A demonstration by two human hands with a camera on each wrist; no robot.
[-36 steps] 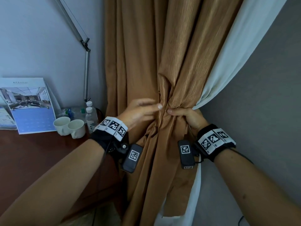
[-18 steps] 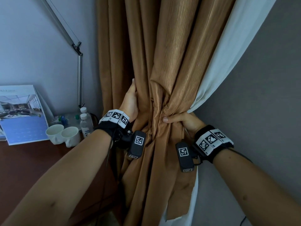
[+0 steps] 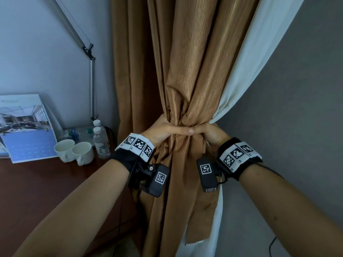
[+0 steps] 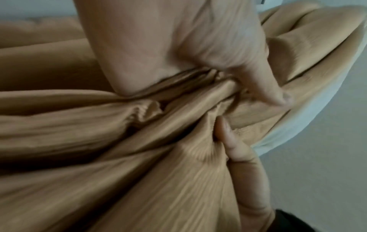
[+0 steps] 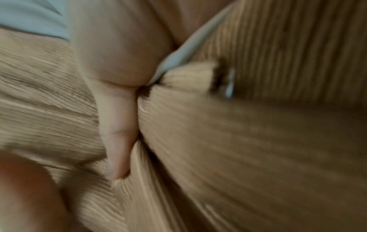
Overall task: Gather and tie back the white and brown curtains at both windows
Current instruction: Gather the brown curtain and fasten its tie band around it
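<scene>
A ribbed brown curtain (image 3: 187,71) hangs in the middle of the head view, bunched to a narrow waist. A white curtain (image 3: 256,58) lies along its right side. My left hand (image 3: 163,129) grips the bunch from the left and my right hand (image 3: 209,131) grips it from the right; their thumbs meet in front. The left wrist view has the brown curtain (image 4: 119,141) gathered under my left hand (image 4: 228,70). Blur fills the right wrist view, where my right hand (image 5: 119,109) presses into the brown curtain (image 5: 238,141) beside a strip of white curtain (image 5: 178,59). Fingers behind the fabric are hidden.
A dark wooden desk (image 3: 37,186) stands at the left with two white cups (image 3: 74,151), two water bottles (image 3: 100,141) and a blue brochure (image 3: 26,127). A metal lamp arm (image 3: 91,71) rises behind them. A grey wall (image 3: 297,127) is at the right.
My left hand left the curtain's left fold higher up and came down to wrap round the waist of the bunch beside my right hand, which kept its grip.
</scene>
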